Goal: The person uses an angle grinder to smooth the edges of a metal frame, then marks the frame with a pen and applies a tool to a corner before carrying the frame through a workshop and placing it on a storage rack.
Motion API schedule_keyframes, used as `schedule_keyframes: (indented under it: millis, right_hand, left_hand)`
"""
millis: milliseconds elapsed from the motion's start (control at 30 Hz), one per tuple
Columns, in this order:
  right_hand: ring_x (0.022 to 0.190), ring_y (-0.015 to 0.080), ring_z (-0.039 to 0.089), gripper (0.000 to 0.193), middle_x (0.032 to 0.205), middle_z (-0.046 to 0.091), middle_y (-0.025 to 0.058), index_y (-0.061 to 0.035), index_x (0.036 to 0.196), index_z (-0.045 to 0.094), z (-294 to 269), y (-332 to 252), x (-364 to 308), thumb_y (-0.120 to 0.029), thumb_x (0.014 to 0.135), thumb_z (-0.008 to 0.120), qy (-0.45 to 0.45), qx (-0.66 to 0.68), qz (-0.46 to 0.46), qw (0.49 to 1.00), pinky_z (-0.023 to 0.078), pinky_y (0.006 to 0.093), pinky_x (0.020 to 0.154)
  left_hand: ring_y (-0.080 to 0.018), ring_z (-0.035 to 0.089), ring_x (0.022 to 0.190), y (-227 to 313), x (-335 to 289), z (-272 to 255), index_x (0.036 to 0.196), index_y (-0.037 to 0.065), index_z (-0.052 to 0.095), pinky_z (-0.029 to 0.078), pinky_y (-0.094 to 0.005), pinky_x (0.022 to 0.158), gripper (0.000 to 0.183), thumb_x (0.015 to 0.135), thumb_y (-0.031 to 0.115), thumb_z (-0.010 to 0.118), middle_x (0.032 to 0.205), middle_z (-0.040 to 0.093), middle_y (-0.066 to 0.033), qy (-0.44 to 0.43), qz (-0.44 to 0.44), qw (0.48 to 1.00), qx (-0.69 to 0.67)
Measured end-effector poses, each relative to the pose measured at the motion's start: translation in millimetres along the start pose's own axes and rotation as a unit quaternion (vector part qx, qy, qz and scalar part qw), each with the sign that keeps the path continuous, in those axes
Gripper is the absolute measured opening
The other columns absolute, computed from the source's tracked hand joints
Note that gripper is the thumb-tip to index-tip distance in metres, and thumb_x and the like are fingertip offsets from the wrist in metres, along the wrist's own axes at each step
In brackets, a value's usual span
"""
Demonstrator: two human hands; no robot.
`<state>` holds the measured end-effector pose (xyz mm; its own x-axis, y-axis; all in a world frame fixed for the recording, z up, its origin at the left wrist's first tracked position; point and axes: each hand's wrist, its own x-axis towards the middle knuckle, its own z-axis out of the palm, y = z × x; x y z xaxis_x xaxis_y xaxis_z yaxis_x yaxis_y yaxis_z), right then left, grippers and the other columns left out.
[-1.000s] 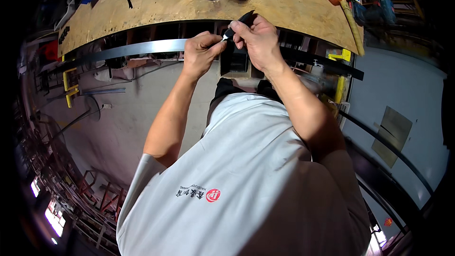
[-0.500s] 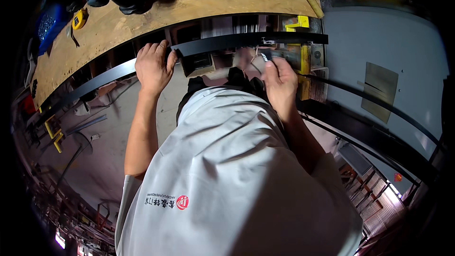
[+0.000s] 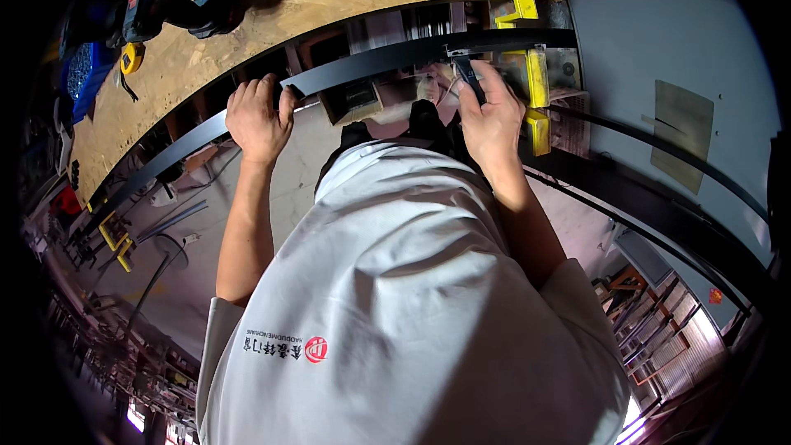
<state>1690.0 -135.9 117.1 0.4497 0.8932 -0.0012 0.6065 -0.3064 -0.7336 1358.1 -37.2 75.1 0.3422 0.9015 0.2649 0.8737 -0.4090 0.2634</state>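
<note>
A long dark metal profile (image 3: 354, 72) runs across in front of me, along the near side of the wooden bench. My left hand (image 3: 259, 119) has its fingers curled over the profile, left of its middle. Between the thumb and fingers of my right hand (image 3: 492, 115) is a small, flat black piece (image 3: 470, 80). Its far end meets the profile at a small, light-edged cutout (image 3: 456, 50). The fingers hide part of the piece, and I cannot tell whether it sits inside the cutout.
On the wooden bench (image 3: 329, 0) lie a cordless drill (image 3: 147, 4), a yellow tape measure (image 3: 132, 58) and a blue bin (image 3: 86, 86) of small hardware. Yellow supports (image 3: 537, 86) stand near the profile's right end. A grey panel (image 3: 614, 49) and more dark profiles (image 3: 651, 202) are at right.
My right hand has moved up toward the profile, bringing the black piece against its cutout. My left hand keeps its hold. The whole view has shifted slightly.
</note>
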Motion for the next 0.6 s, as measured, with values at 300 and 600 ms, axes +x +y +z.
schedule_keyframes:
  millis: [300, 600]
  right_hand:
    - [0.101, 0.041, 0.069, 0.029, 0.11, 0.072, 0.0206, -0.0052, 0.118, 0.073, -4.1, -6.0, 3.1, -0.012, 0.09, 0.075, 0.011, -0.04, -0.07, 0.997, 0.056, 0.045, 0.089]
    - [0.098, 0.0405, 0.069, 0.029, 0.107, 0.073, 0.0199, -0.0018, 0.116, 0.074, 1.5, -14.1, 8.7, -0.01, 0.088, 0.075, 0.002, -0.097, -0.1, 0.99, 0.056, 0.0441, 0.089]
  left_hand:
    - [-0.0298, 0.062, 0.083, -0.7, -0.7, 0.9, 0.105, 0.007, 0.071, 0.048, -0.0411, 0.076, 0.031, 0.092, 0.036, 0.068, 0.087, 0.066, -0.0074, -0.001, -0.001, 1.0, 0.005]
    - [-0.0301, 0.062, 0.084, -1.6, -0.9, 1.8, 0.105, 0.007, 0.071, 0.048, -0.0412, 0.078, 0.032, 0.093, 0.036, 0.067, 0.088, 0.066, -0.0077, -0.001, -0.003, 1.0, 0.005]
